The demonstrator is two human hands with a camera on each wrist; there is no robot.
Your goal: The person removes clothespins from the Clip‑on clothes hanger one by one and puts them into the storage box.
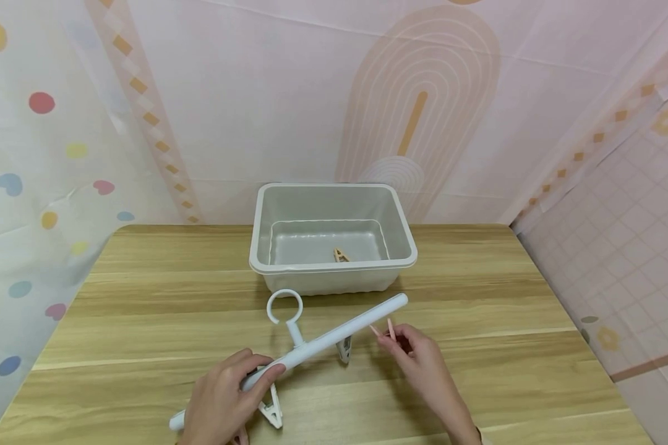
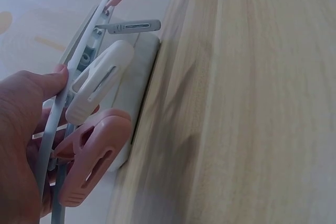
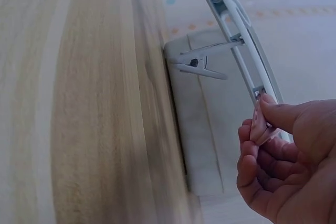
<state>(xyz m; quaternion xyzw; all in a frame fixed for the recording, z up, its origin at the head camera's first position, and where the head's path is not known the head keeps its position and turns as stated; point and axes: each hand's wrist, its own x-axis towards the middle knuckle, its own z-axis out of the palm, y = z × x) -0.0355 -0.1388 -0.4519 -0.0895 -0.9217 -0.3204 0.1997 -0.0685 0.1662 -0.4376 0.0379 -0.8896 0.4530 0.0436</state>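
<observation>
A pale blue-white clip hanger (image 1: 334, 337) with a round hook slants above the table. My left hand (image 1: 222, 392) grips its bar left of the hook, thumb on the front. Between thumb and fingers, my right hand (image 1: 423, 364) pinches a pink clip (image 3: 259, 127) close beneath the bar's right end. Whether that clip is fastened to the bar, I cannot tell. From the bar hang a grey clip (image 1: 344, 350), a white clip (image 1: 271, 408) and, near my left fingers, another pink clip (image 2: 97, 156). The left hand hides part of the bar.
Behind the hanger, a grey plastic bin (image 1: 334, 281) stands at the back of the wooden table (image 1: 479, 296). One beige clip (image 1: 341, 255) lies inside it. A patterned cloth (image 1: 256, 93) hangs behind the table and along its sides.
</observation>
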